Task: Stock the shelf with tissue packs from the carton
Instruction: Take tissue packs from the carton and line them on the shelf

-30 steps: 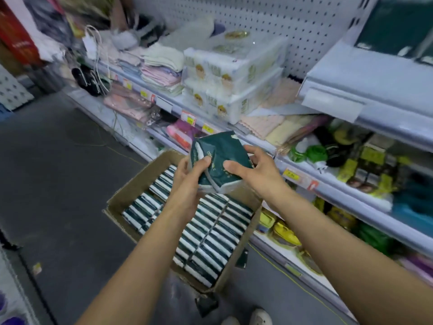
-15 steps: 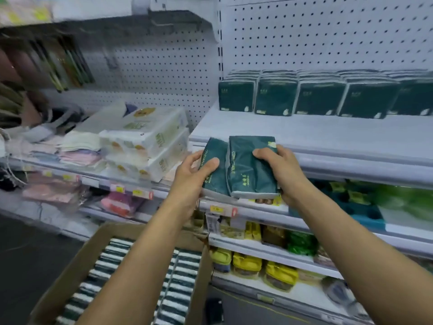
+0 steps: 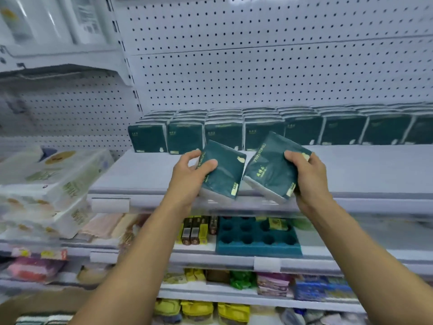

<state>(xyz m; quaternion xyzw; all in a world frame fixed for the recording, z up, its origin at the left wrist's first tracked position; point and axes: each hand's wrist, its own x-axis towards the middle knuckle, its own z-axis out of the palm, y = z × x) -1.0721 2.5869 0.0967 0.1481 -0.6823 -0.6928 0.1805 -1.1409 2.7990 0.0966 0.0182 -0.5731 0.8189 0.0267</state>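
A pale grey metal shelf bears a row of dark green tissue packs standing along its twelve o'clock edge.

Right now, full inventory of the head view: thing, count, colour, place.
Dark green plastic-wrapped tissue packs in hand: two, tilted, one per hand, above the shelf's front edge.
Row of matching green packs: about eight stacks across, at the back of the shelf.
Grey metal shelf: one, front part bare.
White pegboard back panel: behind the shelf.
White bulk tissue bundles: stacked, left.
Teal foam tray with round holes: one, next shelf down.
Yellow packets: several, bottom shelf.
Brown cardboard carton: one, bottom left, mostly cropped.
Left hand: grips the left pack.
Right hand: grips the right pack.
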